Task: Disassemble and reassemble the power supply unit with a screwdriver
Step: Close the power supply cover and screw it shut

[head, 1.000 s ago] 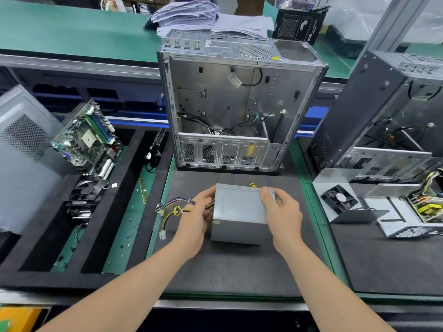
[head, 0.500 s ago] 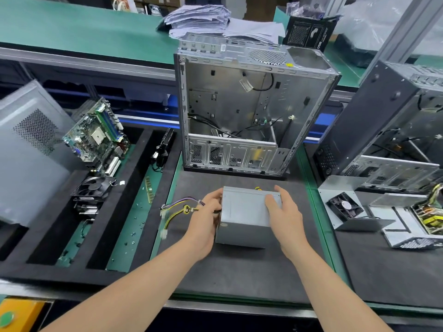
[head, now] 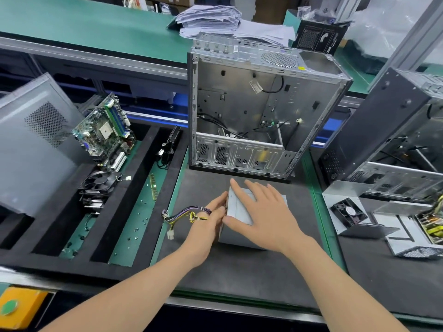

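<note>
Two hands on PSU [head: 238,208], R hand [head: 266,212] flat atop, L hand [head: 208,224] gripping side, case tag [head: 255,86] unreadable

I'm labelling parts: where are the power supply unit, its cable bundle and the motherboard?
power supply unit [head: 239,212], head view, bare grey top panel.
cable bundle [head: 183,212], head view, middle of the wires.
motherboard [head: 105,134], head view, processor socket.

I saw bright, even overhead light; shadows on the mat [head: 239,271] were soft. Wide-angle lens bent lines at the edges, w/ slight blur lower left. Plastic sheet [head: 388,32] top right glared white.
</note>
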Tool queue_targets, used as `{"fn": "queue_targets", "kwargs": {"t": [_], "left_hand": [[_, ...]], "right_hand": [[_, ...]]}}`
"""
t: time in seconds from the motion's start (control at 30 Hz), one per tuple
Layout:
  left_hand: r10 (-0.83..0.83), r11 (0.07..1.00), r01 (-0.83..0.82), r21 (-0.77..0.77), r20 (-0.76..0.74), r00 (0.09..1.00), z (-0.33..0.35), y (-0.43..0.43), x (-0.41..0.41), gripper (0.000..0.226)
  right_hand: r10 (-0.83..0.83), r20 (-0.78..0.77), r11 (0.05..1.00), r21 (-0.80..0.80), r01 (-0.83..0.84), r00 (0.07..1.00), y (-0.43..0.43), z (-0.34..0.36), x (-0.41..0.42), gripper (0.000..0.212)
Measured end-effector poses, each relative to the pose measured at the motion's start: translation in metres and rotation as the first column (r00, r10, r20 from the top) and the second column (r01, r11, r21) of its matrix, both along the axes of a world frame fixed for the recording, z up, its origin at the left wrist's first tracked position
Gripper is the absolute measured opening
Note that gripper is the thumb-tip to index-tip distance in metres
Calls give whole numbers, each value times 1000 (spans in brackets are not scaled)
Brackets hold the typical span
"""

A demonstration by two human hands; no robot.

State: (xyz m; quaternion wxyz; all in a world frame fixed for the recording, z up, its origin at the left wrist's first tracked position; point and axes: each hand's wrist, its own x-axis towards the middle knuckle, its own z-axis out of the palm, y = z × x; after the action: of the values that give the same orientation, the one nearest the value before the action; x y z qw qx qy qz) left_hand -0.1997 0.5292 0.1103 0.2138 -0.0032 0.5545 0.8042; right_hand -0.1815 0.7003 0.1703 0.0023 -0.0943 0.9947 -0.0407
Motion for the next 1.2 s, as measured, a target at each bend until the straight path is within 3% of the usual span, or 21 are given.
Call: {"fn": "queue_targets", "kwargs": {"t": [0.1,0.23,0.3,0.43,0.47,0.53,0.57,0.6,0.63,0.7,0.77,0.8,0.9,0.97,1.1,1.2], "left_hand": [[107,994,-107,8,38,994,-4,14,8,41],[290,954,-262,-149,214,933,4,28,9,34],[292,943,-220,-250,299,909,4,32,6,43],[27,882,211,-421,494,869,17,6,-7,105],[-109,824,364,-434,509,854,28,-8,-14,110],[-399,603,640,-476,515,759,49,-38,-30,119],[-487,511,695,-505,496,719,59,-49,-38,121],[-538,481,702,-526,455,709,68,-57,-46,114],[-538,519,644,-562,370,757,77,-58,-50,99],[-417,622,298,-724,15,909,85,-50,-54,67],[-419,523,-80,-848,-337,843,84,-39,-54,42],[-479,476,-102,-873,-355,803,78,-33,-52,37],[-634,387,74,-919,-207,745,57,-22,-46,51],[-645,442,150,-885,-196,739,48,-25,-44,58],[-559,710,409,-573,-105,823,25,-35,-43,49],[-499,777,417,-472,-57,865,16,-36,-40,43]], "right_hand": [[3,-54,1000,-10,-3,999,-3,-4,1,94],[29,-92,1000,3,-29,995,0,-7,0,104],[30,-93,999,28,-28,995,1,-7,-1,105],[27,-66,998,60,-23,997,3,-7,-3,109],[28,-62,998,66,-23,998,3,-7,-3,109],[29,-57,997,80,-24,998,3,-9,-3,110],[28,-57,996,84,-23,998,3,-9,-3,110],[28,-59,996,87,-23,998,3,-9,-3,110],[28,-62,996,90,-23,998,3,-9,-3,111],[31,-62,995,97,-25,998,3,-10,-4,111],[31,-58,995,95,-26,998,3,-10,-4,112],[29,-61,995,94,-24,998,2,-10,-4,113],[3,-59,994,114,4,998,0,-10,-5,125],[-10,-60,992,123,17,998,0,-9,-5,130],[-22,-42,994,106,26,999,-1,-8,-6,130],[-33,-22,995,93,34,999,-1,-6,-7,131]]}}
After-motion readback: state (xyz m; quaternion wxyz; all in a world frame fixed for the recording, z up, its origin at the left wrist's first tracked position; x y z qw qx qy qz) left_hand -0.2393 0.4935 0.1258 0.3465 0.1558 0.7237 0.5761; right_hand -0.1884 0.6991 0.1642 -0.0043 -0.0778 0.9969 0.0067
